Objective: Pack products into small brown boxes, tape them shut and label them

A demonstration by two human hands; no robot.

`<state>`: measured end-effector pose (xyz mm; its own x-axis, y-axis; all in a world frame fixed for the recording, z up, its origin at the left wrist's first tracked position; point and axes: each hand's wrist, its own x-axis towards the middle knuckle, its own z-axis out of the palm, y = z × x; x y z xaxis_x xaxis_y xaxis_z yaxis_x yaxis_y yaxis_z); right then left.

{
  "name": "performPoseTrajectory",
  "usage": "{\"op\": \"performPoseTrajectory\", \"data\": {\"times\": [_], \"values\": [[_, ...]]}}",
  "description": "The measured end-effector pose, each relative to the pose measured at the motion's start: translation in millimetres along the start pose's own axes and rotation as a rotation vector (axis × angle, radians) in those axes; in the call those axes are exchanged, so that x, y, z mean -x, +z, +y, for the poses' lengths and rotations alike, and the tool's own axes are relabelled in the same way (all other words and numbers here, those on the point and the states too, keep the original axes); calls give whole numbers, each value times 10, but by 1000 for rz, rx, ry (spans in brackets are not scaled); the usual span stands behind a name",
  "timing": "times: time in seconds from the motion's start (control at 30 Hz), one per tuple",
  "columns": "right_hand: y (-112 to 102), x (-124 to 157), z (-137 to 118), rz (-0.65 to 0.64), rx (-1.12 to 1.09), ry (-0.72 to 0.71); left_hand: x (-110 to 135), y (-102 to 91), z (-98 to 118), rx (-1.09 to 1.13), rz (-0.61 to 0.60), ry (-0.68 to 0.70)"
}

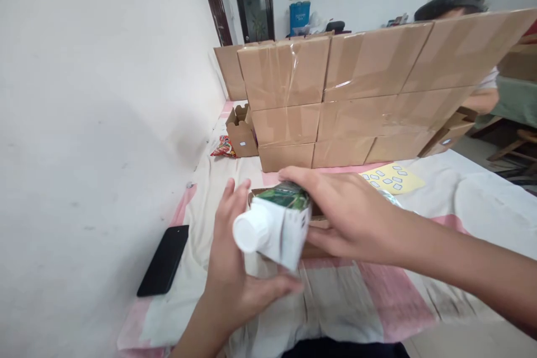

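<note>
A drink carton (pixel 289 229) with a white screw cap and a green picture on its side points its cap end at me. My right hand (pixel 348 212) grips it from the right, thumb and fingers on its sides. My left hand (pixel 235 263) is open on the left, fingers spread beside the cap and thumb stretched out under the carton. I cannot tell whether it touches the carton. Behind and below the carton lies a cardboard box (pixel 321 250), mostly hidden by my hands and the carton.
A wall of taped cardboard boxes (pixel 361 67) stands across the table. At its left are an open cardboard box (pixel 243 137) and a red snack packet (pixel 224 147). A black phone (pixel 163 260) lies near the white wall. A yellow label sheet (pixel 396 178) lies right; another person (pixel 486 95) is behind.
</note>
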<state>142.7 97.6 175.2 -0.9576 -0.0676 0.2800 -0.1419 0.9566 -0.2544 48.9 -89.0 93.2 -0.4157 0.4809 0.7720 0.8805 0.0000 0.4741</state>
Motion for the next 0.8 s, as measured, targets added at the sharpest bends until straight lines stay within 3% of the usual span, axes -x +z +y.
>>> {"op": "performPoseTrajectory", "data": {"times": [0.07, 0.13, 0.3, 0.47, 0.57, 0.7, 0.8], "values": [[-57, 9, 152, -130, -39, 21, 148, 7, -198, -368, -98, 121], [-67, -45, 300, -261, -43, 55, 275, 27, -341, -536, -170, 207], [271, -288, 508, -550, 106, 76, 525, 82, -424, -284, -161, 259], [839, -375, 574, -746, 318, -109, 662, 132, -439, -93, -138, 252], [1034, -430, 629, -852, 358, -115, 689, 162, -519, 0, -166, 135], [1133, -553, 714, -955, 423, -99, 674, 191, -657, 85, -167, -26], [1218, -613, 746, -964, 421, -120, 609, 190, -712, 119, -210, -128]]}}
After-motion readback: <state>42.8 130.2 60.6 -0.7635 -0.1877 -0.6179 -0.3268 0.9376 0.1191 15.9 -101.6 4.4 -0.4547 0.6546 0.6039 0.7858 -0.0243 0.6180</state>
